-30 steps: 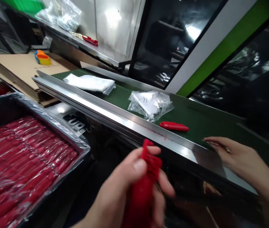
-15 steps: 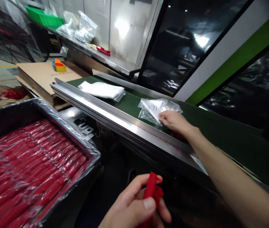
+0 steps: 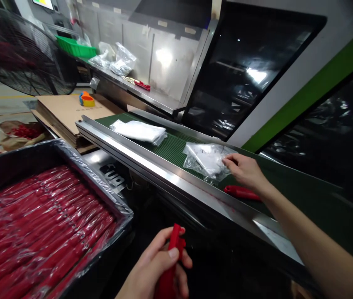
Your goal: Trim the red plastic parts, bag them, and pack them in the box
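In the lower middle of the head view, my left hand [image 3: 160, 261] is wrapped round a red plastic part [image 3: 175, 243] with a small notched end. My right hand [image 3: 243, 170] is over the green conveyor belt [image 3: 174, 153], its thumb and fingertips pinched at the right edge of a clear plastic bag [image 3: 205, 158] with black writing. A second red plastic part [image 3: 241, 192] lies on the belt just below my right hand, partly hidden by the wrist. Farther up the belt lies a stack of white plastic bags [image 3: 140, 131].
At left stands a black plastic-lined crate [image 3: 98, 182] of bagged red parts [image 3: 48, 220]. Cardboard sheets [image 3: 67, 112] carry tape rolls [image 3: 86, 99]. A metal rail [image 3: 151, 168] edges the belt. Behind are a fan [image 3: 23, 54], a green basket [image 3: 76, 46] and a steel shelf [image 3: 160, 99].
My right hand has shifted right along the written-on bag to its right edge, uncovering the red part on the belt. The camera view has tilted; my left hand still holds its red part.
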`<act>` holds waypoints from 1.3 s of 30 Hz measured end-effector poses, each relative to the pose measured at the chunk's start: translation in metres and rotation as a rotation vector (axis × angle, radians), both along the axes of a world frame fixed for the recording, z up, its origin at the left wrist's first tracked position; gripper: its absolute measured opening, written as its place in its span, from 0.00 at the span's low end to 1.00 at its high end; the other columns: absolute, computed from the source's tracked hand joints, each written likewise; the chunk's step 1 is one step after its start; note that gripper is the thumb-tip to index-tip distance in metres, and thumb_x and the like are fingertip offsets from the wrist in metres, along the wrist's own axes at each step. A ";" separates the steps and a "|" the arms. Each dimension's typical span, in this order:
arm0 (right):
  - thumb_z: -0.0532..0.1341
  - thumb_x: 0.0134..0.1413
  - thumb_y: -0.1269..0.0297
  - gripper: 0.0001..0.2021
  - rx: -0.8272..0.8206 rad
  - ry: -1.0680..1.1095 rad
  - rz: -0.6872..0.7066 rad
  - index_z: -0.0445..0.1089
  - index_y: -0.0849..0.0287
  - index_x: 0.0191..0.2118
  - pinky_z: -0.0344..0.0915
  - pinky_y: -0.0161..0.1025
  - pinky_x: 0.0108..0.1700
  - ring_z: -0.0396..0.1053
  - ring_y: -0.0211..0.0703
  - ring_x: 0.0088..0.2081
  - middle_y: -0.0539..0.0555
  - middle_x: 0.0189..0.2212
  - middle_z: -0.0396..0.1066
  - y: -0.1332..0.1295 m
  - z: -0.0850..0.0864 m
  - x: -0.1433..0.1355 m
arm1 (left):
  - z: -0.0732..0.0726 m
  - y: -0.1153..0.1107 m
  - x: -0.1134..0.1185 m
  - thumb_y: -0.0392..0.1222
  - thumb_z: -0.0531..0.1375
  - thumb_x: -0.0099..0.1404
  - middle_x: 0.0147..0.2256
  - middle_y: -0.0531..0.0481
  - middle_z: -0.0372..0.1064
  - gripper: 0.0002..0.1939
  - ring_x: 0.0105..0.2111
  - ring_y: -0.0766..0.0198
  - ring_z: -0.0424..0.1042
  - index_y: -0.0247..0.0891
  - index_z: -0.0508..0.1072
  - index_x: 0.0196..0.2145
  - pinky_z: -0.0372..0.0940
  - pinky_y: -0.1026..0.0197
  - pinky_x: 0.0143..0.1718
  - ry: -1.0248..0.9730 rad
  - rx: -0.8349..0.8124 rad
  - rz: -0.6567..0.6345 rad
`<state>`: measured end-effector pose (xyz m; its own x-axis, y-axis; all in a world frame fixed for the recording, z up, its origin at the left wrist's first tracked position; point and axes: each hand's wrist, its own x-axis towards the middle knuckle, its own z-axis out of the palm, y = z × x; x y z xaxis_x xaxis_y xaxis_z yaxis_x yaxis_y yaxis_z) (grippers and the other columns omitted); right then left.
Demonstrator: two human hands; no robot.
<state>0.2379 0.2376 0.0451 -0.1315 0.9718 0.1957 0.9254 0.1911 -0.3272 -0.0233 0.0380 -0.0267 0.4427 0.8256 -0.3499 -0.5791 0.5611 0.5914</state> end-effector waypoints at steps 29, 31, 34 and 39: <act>0.54 0.67 0.53 0.14 0.086 0.620 -0.064 0.65 0.56 0.33 0.57 0.30 0.24 0.62 0.32 0.24 0.46 0.23 0.64 -0.194 -0.052 -0.058 | -0.009 0.011 0.028 0.31 0.58 0.63 0.31 0.58 0.63 0.21 0.29 0.70 0.66 0.44 0.59 0.52 0.65 0.67 0.35 0.991 0.706 0.191; 0.59 0.64 0.56 0.08 0.043 0.571 0.115 0.67 0.53 0.42 0.61 0.29 0.27 0.65 0.31 0.27 0.44 0.27 0.67 -0.200 -0.046 -0.057 | -0.016 0.010 0.025 0.31 0.58 0.62 0.34 0.56 0.66 0.26 0.31 0.68 0.69 0.44 0.57 0.56 0.66 0.65 0.37 1.087 0.909 0.092; 0.59 0.65 0.62 0.08 -0.087 0.527 0.337 0.67 0.50 0.48 0.65 0.29 0.37 0.69 0.31 0.35 0.45 0.35 0.71 -0.206 -0.040 -0.062 | -0.024 0.004 0.023 0.32 0.57 0.63 0.43 0.47 0.68 0.32 0.37 0.63 0.71 0.43 0.51 0.62 0.67 0.63 0.38 1.128 1.236 -0.016; 0.59 0.64 0.67 0.05 0.031 0.579 0.197 0.70 0.49 0.42 0.66 0.30 0.34 0.71 0.32 0.31 0.44 0.33 0.73 -0.221 -0.041 -0.051 | -0.032 0.006 0.023 0.31 0.58 0.59 0.42 0.49 0.67 0.33 0.37 0.63 0.69 0.44 0.55 0.61 0.65 0.59 0.41 1.114 1.052 -0.015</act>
